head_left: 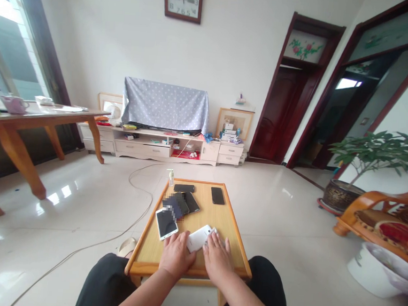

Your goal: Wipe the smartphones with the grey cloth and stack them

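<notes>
A white smartphone (pixel 197 238) lies aslant near the front of the small wooden table (pixel 200 271), its back and camera facing up. My left hand (pixel 177 254) holds its lower left end, with fingers along the far edge and thumb on the near side. Over the phone's right end rests my right hand (pixel 218 259), fingers stretched forward. Some thin whitish material (pixel 214 230) peeks out beneath those fingers; what it is I cannot make out. Close to my left fingertips is a white-framed phone (pixel 166 223), screen up.
Behind it lie several dark devices, partly pixelated, including a black phone (pixel 184 188) at the back; another black phone (pixel 217 196) is back right. A pump bottle (pixel 171 177) stands at the far left corner. A cable (pixel 138 218) crosses the floor at left.
</notes>
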Tool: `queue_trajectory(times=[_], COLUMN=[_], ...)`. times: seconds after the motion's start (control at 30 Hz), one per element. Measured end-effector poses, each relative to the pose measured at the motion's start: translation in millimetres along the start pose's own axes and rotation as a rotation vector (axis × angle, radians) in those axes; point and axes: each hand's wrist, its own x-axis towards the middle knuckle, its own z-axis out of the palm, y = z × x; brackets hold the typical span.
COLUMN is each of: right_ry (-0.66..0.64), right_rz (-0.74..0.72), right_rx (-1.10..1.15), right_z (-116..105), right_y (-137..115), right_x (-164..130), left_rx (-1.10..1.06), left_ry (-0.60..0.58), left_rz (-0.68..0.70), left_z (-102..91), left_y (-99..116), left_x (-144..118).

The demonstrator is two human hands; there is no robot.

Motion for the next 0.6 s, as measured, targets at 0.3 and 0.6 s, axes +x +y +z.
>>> queue_trajectory(times=[0.3, 0.6], right_ry=[0.03, 0.045], right_rz=[-0.287, -0.208], right_rx=[0.161, 0.143], right_z=[-6, -12], right_y=[-14, -7], right_x=[1, 15], left_rx=[0.002, 0.023], left_ry=[-0.025, -0.021], left_rz=[0.01, 0.002], left_z=[2.0, 3.7], left_y=[1, 2], left_x=[5, 5])
